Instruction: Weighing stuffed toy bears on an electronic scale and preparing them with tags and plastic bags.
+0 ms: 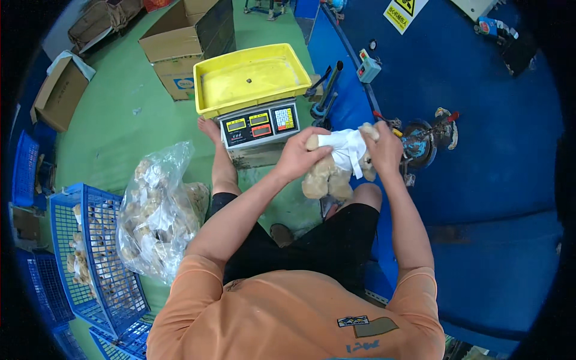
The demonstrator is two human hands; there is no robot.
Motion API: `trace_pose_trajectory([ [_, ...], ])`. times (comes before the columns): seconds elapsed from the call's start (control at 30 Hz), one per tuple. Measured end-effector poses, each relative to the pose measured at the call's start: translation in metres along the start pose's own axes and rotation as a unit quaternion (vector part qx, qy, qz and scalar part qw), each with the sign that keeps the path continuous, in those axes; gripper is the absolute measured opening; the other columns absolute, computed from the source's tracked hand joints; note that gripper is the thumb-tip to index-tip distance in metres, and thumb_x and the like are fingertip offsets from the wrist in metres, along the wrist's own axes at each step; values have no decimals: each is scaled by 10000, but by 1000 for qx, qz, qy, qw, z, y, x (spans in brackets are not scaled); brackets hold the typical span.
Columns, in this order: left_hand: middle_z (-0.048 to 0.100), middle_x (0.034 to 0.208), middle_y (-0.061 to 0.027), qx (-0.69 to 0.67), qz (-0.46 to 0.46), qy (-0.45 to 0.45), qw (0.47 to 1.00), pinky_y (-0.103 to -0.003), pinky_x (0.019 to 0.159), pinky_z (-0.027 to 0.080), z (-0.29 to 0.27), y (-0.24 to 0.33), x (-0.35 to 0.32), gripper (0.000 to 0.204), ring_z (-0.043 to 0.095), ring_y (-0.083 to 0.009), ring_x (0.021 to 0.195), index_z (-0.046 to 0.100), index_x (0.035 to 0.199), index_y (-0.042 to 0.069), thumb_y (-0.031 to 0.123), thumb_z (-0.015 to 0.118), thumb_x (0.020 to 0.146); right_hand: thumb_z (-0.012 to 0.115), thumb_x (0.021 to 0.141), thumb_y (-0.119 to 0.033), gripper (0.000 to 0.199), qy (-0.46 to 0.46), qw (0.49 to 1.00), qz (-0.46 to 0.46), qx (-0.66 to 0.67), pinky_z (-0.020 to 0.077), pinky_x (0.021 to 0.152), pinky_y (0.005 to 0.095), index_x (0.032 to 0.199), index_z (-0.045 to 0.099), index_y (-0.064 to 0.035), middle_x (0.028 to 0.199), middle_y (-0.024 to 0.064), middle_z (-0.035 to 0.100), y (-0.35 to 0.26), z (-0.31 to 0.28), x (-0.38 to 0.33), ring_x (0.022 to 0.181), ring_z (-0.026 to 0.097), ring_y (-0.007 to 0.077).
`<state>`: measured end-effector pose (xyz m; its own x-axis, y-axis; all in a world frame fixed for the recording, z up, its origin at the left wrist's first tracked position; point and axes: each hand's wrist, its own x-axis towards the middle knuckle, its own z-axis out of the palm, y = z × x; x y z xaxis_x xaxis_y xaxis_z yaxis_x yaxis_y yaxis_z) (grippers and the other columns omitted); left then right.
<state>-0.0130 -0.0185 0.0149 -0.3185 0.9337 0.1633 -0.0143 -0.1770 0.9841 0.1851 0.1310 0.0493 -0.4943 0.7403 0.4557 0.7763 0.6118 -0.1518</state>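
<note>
A tan plush toy (346, 154) in a white shirt hangs over my right thigh, held up between both hands. My left hand (300, 155) grips it at one end, thumb lying across the plush. At the other end, by what looks like the head, my right hand (385, 149) has its fingers closed round it. The toy's fur legs dangle toward me, and a white strip hangs off the shirt. Just beyond my hands stands a weighing scale (260, 127) with a yellow tray (249, 81) on top; a small dark spot shows in the tray's middle.
A clear bag of plush toys (159, 216) sits on the green floor at my left, beside a blue crate (99, 252) with more toys. A cardboard box (186, 51) stands behind the scale. Blue machinery (474, 120) with a metal fitting (418, 144) borders my right.
</note>
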Motion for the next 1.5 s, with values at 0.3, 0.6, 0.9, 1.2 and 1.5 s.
trace_pose_trajectory([
  [0.3, 691, 992, -83, -52, -40, -3, 998, -244, 725, 530, -44, -2, -13, 284, 635, -130, 824, 663, 1125, 10, 48, 734, 853, 696, 869, -417, 347, -38, 998, -27, 30, 472, 596, 470, 909, 538, -111, 739, 116, 657, -57, 4, 2, 642, 623, 378],
  [0.6, 637, 1098, -131, 383, 201, 244, 868, -304, 801, 525, -44, 7, 5, 417, 640, -209, 894, 578, 1258, 6, 70, 682, 859, 692, 854, -485, 417, -88, 982, 99, 135, 472, 595, 469, 921, 545, -101, 673, 127, 625, -80, -11, 2, 606, 610, 365],
  [0.9, 593, 1070, -127, -46, 35, 110, 992, -305, 809, 469, 12, -9, -13, 311, 552, -191, 871, 506, 1271, 24, 180, 512, 1002, 682, 905, -268, 264, -177, 860, 197, 435, 466, 540, 372, 1009, 583, -46, 719, 85, 640, -85, -25, -14, 577, 599, 231],
  [1.2, 593, 1060, -130, -12, 57, 192, 980, -299, 810, 472, 22, -5, -31, 279, 552, -174, 871, 497, 1241, 31, 228, 426, 1057, 646, 921, -121, 230, -137, 829, 122, 529, 437, 493, 281, 1119, 642, -4, 776, 69, 651, -83, 1, -25, 550, 540, 123],
  [1.5, 573, 1120, -120, -130, -84, 148, 977, -309, 801, 488, -2, 13, -15, 355, 559, -173, 915, 502, 1249, 20, 276, 320, 1084, 658, 913, -130, 274, -139, 840, 151, 503, 477, 551, 286, 1154, 658, 1, 837, 91, 688, -107, -1, -18, 591, 563, 144],
])
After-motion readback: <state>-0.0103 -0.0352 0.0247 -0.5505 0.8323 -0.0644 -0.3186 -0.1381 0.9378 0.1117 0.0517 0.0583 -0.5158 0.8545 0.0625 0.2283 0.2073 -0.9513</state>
